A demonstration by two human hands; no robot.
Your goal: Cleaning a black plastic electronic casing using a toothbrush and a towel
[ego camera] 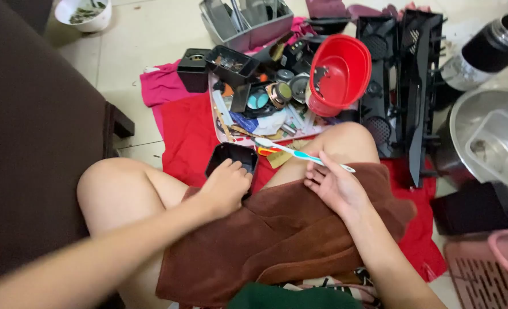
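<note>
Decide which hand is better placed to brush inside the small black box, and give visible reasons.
The right hand. It already holds the toothbrush, bristle end pointing toward the black box. The left hand grips the box, so it is steadying it.

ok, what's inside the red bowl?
The red bowl sits tilted on the heap of parts. One small dark piece clings near its left rim; the rest of the inside looks bare. Whatever lies under the bowl is covered.
</note>
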